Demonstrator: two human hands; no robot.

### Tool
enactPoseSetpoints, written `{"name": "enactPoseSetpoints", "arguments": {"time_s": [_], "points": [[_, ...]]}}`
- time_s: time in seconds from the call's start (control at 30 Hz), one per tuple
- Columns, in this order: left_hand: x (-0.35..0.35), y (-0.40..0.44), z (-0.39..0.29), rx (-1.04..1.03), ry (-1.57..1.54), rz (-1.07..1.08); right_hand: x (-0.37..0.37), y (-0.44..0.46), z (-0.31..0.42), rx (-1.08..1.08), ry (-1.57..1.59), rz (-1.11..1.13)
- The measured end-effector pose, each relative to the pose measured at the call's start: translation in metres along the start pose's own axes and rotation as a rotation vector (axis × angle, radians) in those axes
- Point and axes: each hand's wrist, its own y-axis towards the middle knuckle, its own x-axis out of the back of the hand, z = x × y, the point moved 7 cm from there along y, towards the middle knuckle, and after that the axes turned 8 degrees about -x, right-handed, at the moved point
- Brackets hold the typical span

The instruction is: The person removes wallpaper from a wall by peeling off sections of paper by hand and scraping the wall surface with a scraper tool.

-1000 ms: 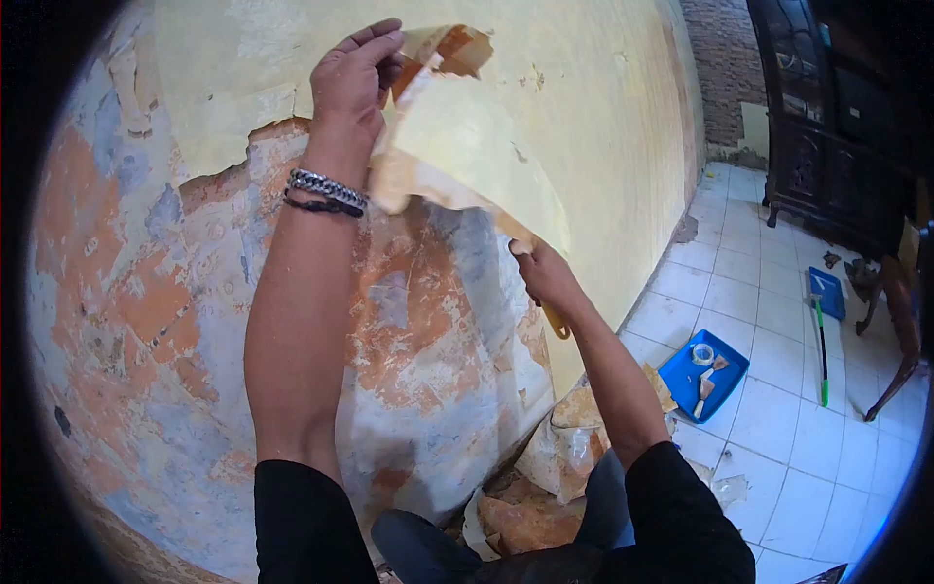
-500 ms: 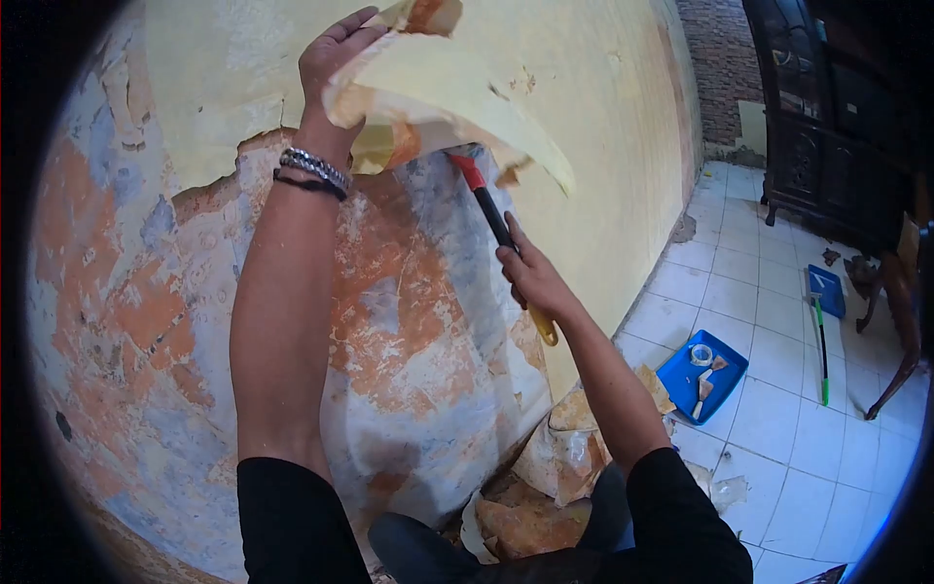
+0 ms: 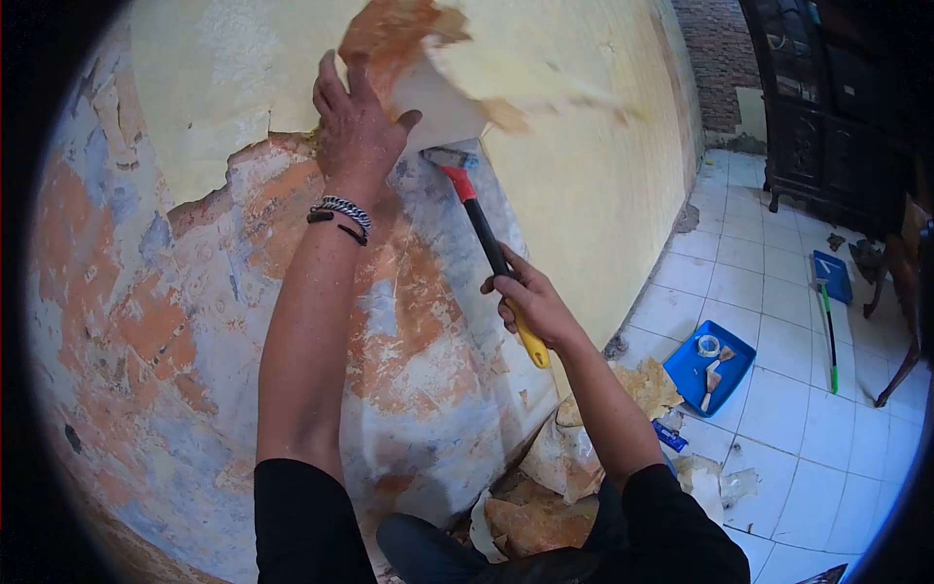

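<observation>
My right hand (image 3: 535,302) is closed round the black and yellow handle of a long scraper (image 3: 484,234). The scraper's red neck and metal blade point up, with the blade against the wall under a loosened flap of paint (image 3: 438,102). My left hand (image 3: 360,136), wearing bracelets at the wrist, is raised with its fingers and thumb apart beside the flap's left edge. Whether its fingertips press on the flap is unclear. Orange-brown backing shows at the flap's blurred top. Below spreads the stripped wall (image 3: 389,331), patchy orange, grey and white.
Peeled paint sheets (image 3: 559,457) lie at the foot of the wall by my legs. On the tiled floor (image 3: 778,428) sits a blue tray (image 3: 735,389) with tape and small tools. Farther off are another blue tray (image 3: 830,275), a green-ended roller pole (image 3: 832,341) and a dark cabinet (image 3: 817,146).
My left hand has come down slightly and its fingers have spread off the hanging piece. The flap has swung upward and right. The scraper's blade has shifted a little left and shows more.
</observation>
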Motion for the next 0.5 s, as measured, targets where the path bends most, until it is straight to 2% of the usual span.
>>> {"name": "enactPoseSetpoints", "arguments": {"time_s": [0.03,0.07,0.1,0.17,0.2,0.23,0.3,0.33,0.4,0.5], "points": [[0.001,0.001,0.007,0.043,-0.171,-0.14,0.0,-0.003,-0.002,0.004,0.001,0.001],[0.018,0.005,-0.001,-0.066,-0.125,-0.308,-0.001,-0.007,-0.006,-0.014,-0.008,0.007],[0.021,0.004,-0.006,-0.066,-0.123,-0.302,-0.001,-0.012,-0.012,-0.034,-0.015,0.013],[-0.011,-0.004,-0.003,0.31,-0.524,0.173,0.004,-0.017,-0.022,-0.052,0.031,0.027],[-0.017,-0.006,-0.011,0.205,-0.417,0.235,0.007,-0.019,-0.025,-0.079,0.005,-0.005],[-0.019,-0.013,-0.015,0.205,-0.42,0.235,0.011,-0.02,-0.028,-0.104,-0.021,-0.039],[-0.02,-0.028,-0.049,-0.19,-0.35,0.34,0.02,-0.015,-0.042,-0.128,-0.064,-0.069],[-0.019,-0.036,-0.05,-0.188,-0.351,0.339,0.026,-0.012,-0.054,-0.155,-0.105,-0.097],[-0.027,-0.053,-0.058,-0.242,-0.293,0.49,0.031,-0.01,-0.073,-0.138,-0.067,-0.093],[-0.021,-0.062,-0.051,-0.137,-0.482,0.434,0.032,-0.003,-0.079,-0.141,-0.108,-0.104]]}}
